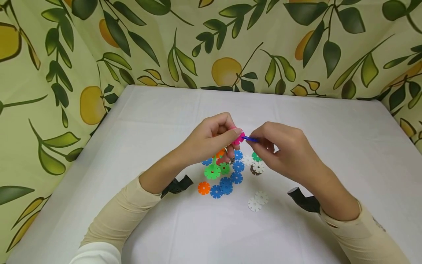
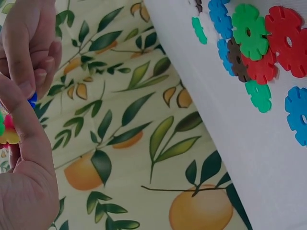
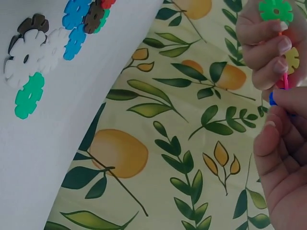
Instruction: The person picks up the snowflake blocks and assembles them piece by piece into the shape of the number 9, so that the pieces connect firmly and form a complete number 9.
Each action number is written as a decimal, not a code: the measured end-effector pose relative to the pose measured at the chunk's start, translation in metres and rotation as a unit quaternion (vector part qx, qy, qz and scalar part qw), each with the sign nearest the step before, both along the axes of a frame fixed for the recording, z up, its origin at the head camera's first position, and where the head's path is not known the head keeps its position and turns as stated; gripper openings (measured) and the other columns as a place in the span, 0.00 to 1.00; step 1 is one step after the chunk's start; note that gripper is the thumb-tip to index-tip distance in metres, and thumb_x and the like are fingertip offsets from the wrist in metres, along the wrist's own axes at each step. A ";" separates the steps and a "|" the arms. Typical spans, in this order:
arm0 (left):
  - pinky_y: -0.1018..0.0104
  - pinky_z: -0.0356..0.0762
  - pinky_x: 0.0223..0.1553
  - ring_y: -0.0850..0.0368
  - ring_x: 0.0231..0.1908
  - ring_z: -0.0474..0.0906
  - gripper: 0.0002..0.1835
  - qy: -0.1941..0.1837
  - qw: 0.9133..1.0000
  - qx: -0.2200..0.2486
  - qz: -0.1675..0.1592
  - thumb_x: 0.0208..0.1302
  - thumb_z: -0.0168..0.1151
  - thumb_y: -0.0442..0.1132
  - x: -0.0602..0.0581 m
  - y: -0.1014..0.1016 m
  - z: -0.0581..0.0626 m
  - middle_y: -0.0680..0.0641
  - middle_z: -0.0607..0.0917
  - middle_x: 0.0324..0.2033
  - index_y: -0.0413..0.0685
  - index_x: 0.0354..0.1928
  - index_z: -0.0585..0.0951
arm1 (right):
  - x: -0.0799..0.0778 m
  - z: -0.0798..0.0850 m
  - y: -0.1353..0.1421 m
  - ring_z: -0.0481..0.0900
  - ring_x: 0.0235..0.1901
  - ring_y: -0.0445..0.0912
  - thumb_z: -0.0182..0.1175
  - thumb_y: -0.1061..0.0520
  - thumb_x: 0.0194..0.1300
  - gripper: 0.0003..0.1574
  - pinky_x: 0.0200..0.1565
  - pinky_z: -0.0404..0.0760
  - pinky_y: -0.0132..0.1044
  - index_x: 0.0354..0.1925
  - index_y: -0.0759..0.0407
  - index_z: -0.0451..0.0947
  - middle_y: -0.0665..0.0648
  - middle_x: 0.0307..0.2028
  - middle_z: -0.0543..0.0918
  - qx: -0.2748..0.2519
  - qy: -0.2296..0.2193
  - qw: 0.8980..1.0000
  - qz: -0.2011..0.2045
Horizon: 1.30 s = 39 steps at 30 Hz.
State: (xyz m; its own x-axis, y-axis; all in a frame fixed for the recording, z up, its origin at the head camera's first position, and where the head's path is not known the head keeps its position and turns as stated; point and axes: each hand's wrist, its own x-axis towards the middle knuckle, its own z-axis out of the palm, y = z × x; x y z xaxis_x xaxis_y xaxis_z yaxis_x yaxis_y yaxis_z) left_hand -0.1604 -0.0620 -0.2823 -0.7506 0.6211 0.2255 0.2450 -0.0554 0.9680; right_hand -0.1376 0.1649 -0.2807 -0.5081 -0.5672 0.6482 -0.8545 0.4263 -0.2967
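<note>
Above the middle of the table, my left hand [image 1: 209,138] holds a pink notched plastic disc [image 1: 239,138] between thumb and fingers. My right hand [image 1: 285,148] pinches a blue disc [image 1: 252,139], seen edge-on, right at the pink disc's rim. In the right wrist view, a green disc [image 3: 276,10] and a yellow disc [image 3: 291,60] show at the left hand's fingers, in line with the pink one. The right fingertips cover most of the blue disc [image 3: 272,99] there.
Below the hands, loose notched discs lie on the white table [image 1: 184,234]: several blue ones [image 1: 226,185], an orange one [image 1: 203,188], white ones [image 1: 255,204] and a green one [image 1: 256,156]. Black curved pieces [image 1: 304,201] sit at both wrists. A leaf-print cloth [image 1: 184,47] stands behind the table.
</note>
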 end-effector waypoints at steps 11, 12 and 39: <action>0.55 0.85 0.29 0.43 0.24 0.83 0.04 0.004 1.000 0.018 -0.009 0.75 0.52 0.29 0.003 -0.001 0.004 0.40 0.86 0.30 0.36 0.38 0.71 | 0.002 -0.007 -0.008 0.83 0.20 0.50 0.52 0.54 0.78 0.18 0.21 0.81 0.39 0.38 0.68 0.75 0.59 0.24 0.84 0.045 0.147 0.988 -0.028; 0.55 0.85 0.29 0.43 0.24 0.83 0.05 0.004 1.000 0.020 -0.011 0.75 0.52 0.29 0.004 -0.002 0.004 0.40 0.87 0.31 0.36 0.38 0.71 | 0.003 -0.007 -0.009 0.82 0.19 0.50 0.50 0.52 0.79 0.20 0.20 0.80 0.39 0.38 0.68 0.75 0.58 0.23 0.83 0.045 0.149 0.987 -0.029; 0.49 0.85 0.32 0.40 0.26 0.86 0.05 -0.050 0.995 0.091 0.006 0.75 0.51 0.30 0.013 0.009 -0.003 0.36 0.86 0.30 0.34 0.39 0.71 | 0.016 -0.008 -0.016 0.81 0.16 0.51 0.65 0.72 0.55 0.13 0.19 0.80 0.39 0.39 0.71 0.74 0.63 0.25 0.85 0.030 0.130 0.987 -0.084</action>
